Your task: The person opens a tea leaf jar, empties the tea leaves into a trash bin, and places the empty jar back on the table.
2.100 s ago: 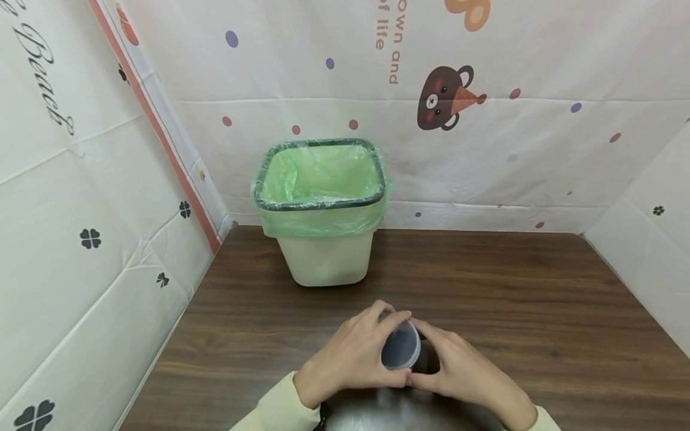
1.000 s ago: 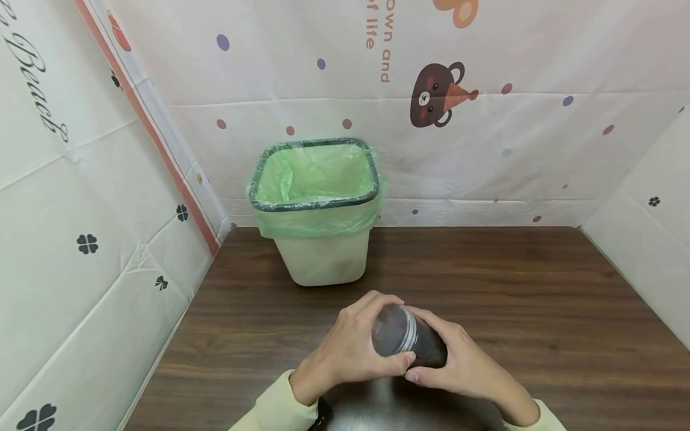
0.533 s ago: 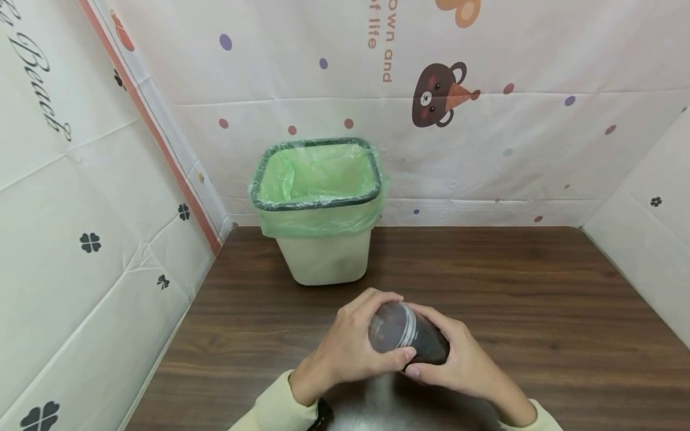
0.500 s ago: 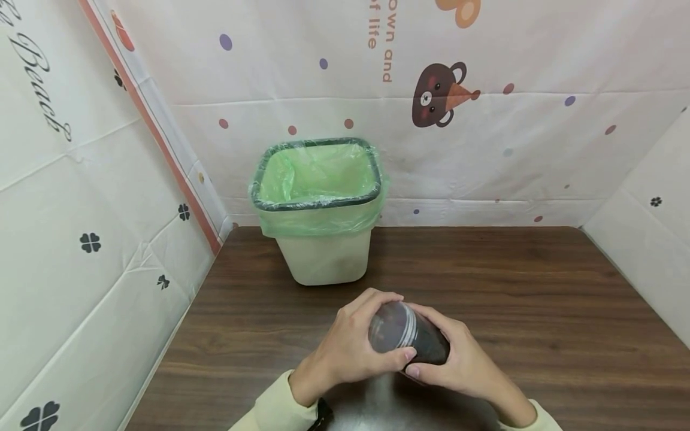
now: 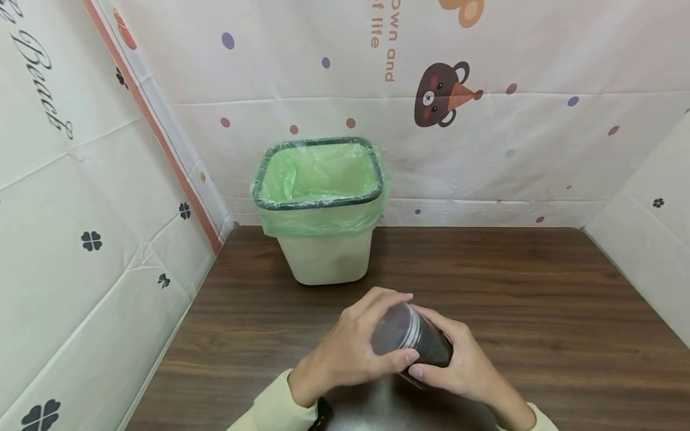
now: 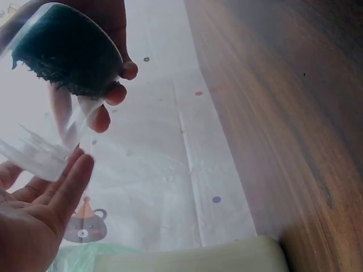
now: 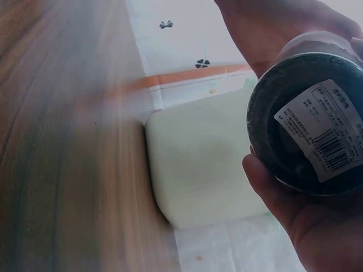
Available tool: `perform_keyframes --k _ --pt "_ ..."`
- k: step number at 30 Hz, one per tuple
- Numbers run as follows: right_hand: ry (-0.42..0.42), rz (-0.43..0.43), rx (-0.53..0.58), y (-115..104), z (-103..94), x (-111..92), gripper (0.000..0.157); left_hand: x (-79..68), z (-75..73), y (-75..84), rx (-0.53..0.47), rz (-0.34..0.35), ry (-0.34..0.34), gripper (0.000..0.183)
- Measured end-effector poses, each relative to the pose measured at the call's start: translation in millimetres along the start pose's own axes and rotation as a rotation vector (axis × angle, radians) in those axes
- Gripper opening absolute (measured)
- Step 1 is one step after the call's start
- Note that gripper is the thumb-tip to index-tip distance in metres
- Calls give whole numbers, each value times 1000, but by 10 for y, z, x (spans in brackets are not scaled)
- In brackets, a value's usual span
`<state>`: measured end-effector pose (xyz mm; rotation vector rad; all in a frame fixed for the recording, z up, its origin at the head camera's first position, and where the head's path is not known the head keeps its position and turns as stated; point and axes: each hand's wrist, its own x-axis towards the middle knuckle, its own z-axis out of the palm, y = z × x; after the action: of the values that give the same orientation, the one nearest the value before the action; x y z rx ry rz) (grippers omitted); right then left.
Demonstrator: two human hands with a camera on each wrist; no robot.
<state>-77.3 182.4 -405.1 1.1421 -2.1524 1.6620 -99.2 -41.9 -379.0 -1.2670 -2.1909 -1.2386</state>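
Observation:
A clear plastic jar point(image 5: 431, 344) with dark, shredded, leaf-like contents is held tilted above the table, its lidded end toward the left. My left hand point(image 5: 353, 350) holds the lid end point(image 5: 390, 329), fingers over the top and thumb below. Around the jar's body curls my right hand point(image 5: 466, 362), its thumb at the near side. In the left wrist view the dark contents point(image 6: 68, 51) sit at the base end, beside clear wall. A white barcode label point(image 7: 326, 130) shows on the jar's base in the right wrist view. Whether the lid is loose I cannot tell.
A pale bin point(image 5: 331, 257) lined with a green bag point(image 5: 323, 221) stands on the brown wooden table point(image 5: 485, 269), beyond the hands and slightly left. Printed white sheets point(image 5: 302, 72) enclose the back and sides.
About two seconds ago the jar's round end faced more upward and its body was mostly hidden. It has since tilted, showing its dark side. In the last half second both hands barely shift.

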Motion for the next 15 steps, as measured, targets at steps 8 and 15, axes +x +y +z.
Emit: perform_keyframes --k 8,15 --pt "-26 -33 98 11 13 -2 74 71 1 35 55 154 74 56" --pt "-43 -75 136 21 29 -12 68 124 -10 64 58 220 64 51"
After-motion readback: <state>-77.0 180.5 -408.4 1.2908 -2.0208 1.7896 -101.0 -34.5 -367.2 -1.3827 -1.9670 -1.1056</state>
